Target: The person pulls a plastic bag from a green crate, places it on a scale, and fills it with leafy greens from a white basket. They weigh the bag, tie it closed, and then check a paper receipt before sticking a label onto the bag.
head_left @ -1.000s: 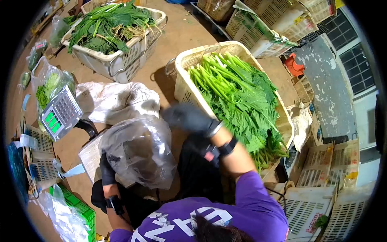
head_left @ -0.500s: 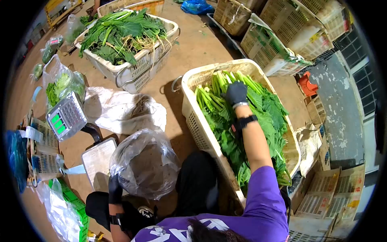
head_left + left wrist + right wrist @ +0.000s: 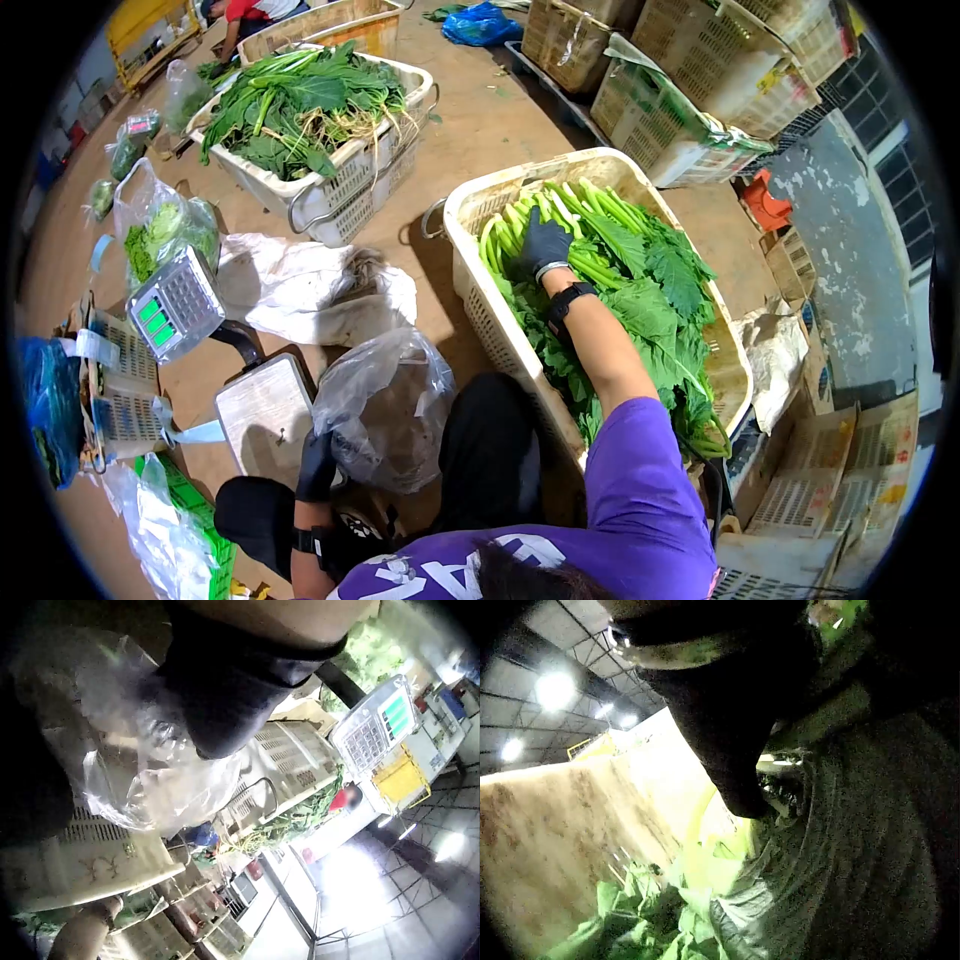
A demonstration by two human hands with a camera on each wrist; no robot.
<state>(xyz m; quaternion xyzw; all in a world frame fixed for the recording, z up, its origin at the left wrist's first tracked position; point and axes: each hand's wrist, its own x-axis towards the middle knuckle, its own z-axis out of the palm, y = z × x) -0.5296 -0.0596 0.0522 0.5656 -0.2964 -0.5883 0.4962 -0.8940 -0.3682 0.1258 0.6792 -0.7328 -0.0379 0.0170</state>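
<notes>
In the head view, my gloved left hand [image 3: 318, 468] grips the side of a clear plastic bag [image 3: 400, 405], whose mouth gapes over the floor beside my knee. The left wrist view shows the bag's crumpled film [image 3: 154, 787] against the black glove [image 3: 225, 705]. My gloved right hand [image 3: 545, 247] is among the pale stalks of leafy greens [image 3: 640, 310] in a white crate [image 3: 505, 325]. One finger points along the stalks; the other fingertips are hidden, so I cannot tell whether they grasp any. In the right wrist view, stalks and leaves [image 3: 697, 900] surround the dark glove.
A scale platform [image 3: 265, 410] with a lit display [image 3: 178, 305] stands left of the bag. Behind lie a white sack [image 3: 315, 290] and a second crate [image 3: 340, 205] of greens. Stacked crates [image 3: 690, 90] stand at the upper right, a green crate [image 3: 190, 500] at lower left.
My right hand has gone from above the bag into the crate of greens, then shifted left across the stalks. The left hand keeps hold of the bag. The head view has shifted.
</notes>
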